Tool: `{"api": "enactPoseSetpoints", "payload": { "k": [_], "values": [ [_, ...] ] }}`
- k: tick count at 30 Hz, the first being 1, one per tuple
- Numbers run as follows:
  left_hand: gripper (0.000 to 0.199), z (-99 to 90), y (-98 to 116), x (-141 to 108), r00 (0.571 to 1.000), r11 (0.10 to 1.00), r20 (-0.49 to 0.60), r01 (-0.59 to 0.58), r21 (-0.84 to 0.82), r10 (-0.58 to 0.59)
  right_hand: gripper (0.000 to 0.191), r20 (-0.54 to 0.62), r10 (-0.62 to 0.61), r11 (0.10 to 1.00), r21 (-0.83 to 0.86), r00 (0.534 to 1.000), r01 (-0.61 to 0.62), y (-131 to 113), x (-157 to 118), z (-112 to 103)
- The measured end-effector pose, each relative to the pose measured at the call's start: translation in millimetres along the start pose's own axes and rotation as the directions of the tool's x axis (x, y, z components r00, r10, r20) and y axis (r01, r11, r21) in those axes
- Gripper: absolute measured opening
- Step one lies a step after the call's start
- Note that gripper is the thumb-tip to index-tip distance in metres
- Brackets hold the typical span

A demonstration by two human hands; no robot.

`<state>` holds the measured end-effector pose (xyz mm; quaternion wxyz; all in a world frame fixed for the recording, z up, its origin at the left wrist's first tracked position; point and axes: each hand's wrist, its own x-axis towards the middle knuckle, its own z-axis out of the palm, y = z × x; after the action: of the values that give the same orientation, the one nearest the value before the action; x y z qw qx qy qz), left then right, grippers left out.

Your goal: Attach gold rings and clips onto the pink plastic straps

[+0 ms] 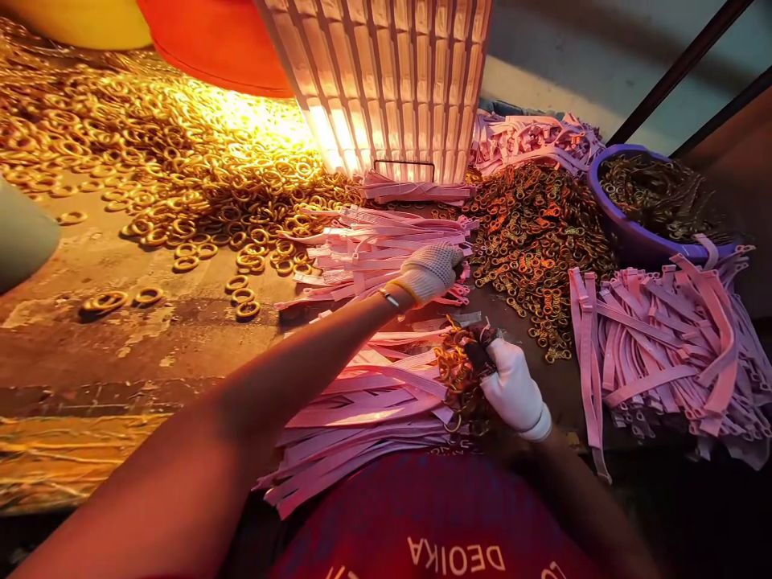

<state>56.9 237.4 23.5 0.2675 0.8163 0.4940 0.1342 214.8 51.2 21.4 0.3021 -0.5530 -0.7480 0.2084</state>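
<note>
My left hand, in a pale knitted glove with a strap at the wrist, lies over the right end of a stack of pink straps. Its fingers curl down at the strap ends; what they grip, if anything, is hidden. Closer to me, my right hand wears a white glove with dark fingertips. Its fingers are pressed together beside small brass-coloured metal fittings, and what is pinched there is too small to name. These fittings sit at the right ends of a second bundle of pink straps.
Gold rings spread across the table's left side. Small metal clasps are heaped right of my left hand. A purple basin holds more metal parts. Another pile of pink straps lies at right. A ribbed translucent panel stands at the back.
</note>
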Motion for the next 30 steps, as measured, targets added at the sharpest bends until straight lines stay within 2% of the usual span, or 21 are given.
{"api": "enactPoseSetpoints", "payload": {
  "k": [1, 3, 4, 5, 7, 8, 11, 13, 16, 18, 20, 24, 27, 29, 30],
  "values": [
    [0.026, -4.4, 2, -14, 1.000, 1.000, -0.016, 0.000, -0.028, 0.000, 0.027, -0.042, -0.028, 0.999, -0.026, 0.999, 0.027, 0, 1, -4],
    [0.030, -12.3, 5, -48, 1.000, 0.980, 0.000, 0.026, -0.197, -0.026, 0.036, -0.109, -0.094, 0.994, -0.064, 0.990, 0.088, -2, 5, -10],
    [0.030, -15.6, 7, -67, 0.997, 0.921, 0.040, 0.072, -0.382, -0.061, 0.039, -0.123, -0.122, 0.990, -0.082, 0.985, 0.112, -4, 7, -12],
    [0.028, -18.1, 8, -86, 0.990, 0.823, 0.098, 0.140, -0.551, -0.103, 0.042, -0.113, -0.139, 0.986, -0.108, 0.984, 0.127, -9, 10, -14],
    [0.029, -20.3, 12, -122, 0.967, 0.641, 0.202, 0.256, -0.723, -0.157, 0.043, -0.034, -0.135, 0.968, -0.218, 0.990, 0.124, -21, 16, -13],
    [0.031, -19.7, 14, -138, 0.957, 0.587, 0.228, 0.289, -0.757, -0.176, 0.041, 0.026, -0.114, 0.945, -0.305, 0.993, 0.116, -28, 18, -11],
    [0.036, -11.9, 21, -169, 0.954, 0.504, 0.222, 0.294, -0.812, -0.199, 0.026, 0.193, -0.037, 0.803, -0.578, 0.981, 0.144, -50, 22, -2],
    [0.034, -3.9, 23, -180, 0.963, 0.536, 0.190, 0.264, -0.802, -0.190, 0.017, 0.257, -0.039, 0.714, -0.669, 0.966, 0.207, -59, 21, 5],
    [0.027, 7.8, 21, -186, 0.995, 0.759, 0.047, 0.101, -0.643, -0.092, 0.013, 0.281, -0.074, 0.644, -0.719, 0.957, 0.261, -62, 16, 10],
    [0.020, 13.2, 18, -188, 1.000, 0.849, -0.027, -0.014, -0.529, 0.000, 0.011, 0.273, -0.071, 0.634, -0.730, 0.959, 0.254, -61, 12, 9],
    [0.021, 15.2, 15, -190, 1.000, 0.855, -0.008, -0.005, -0.518, 0.001, 0.011, 0.273, -0.094, 0.667, -0.697, 0.957, 0.264, -60, 9, 5],
    [0.035, 11.9, 14, -197, 0.987, 0.771, 0.059, 0.152, -0.618, -0.148, 0.033, 0.353, -0.149, 0.729, -0.592, 0.924, 0.343, -60, 6, -3],
    [0.032, 12.0, 17, -202, 0.985, 0.734, 0.071, 0.164, -0.659, -0.156, 0.019, 0.433, -0.095, 0.730, -0.582, 0.897, 0.358, -59, 5, -2],
    [0.030, 14.9, 19, -204, 0.984, 0.717, 0.096, 0.177, -0.674, -0.153, 0.010, 0.467, -0.116, 0.723, -0.565, 0.877, 0.397, -57, 5, 1],
    [0.030, 16.6, 20, -204, 0.982, 0.709, 0.109, 0.185, -0.680, -0.152, 0.012, 0.479, -0.140, 0.712, -0.560, 0.867, 0.424, -56, 5, 1]
  ]
}}
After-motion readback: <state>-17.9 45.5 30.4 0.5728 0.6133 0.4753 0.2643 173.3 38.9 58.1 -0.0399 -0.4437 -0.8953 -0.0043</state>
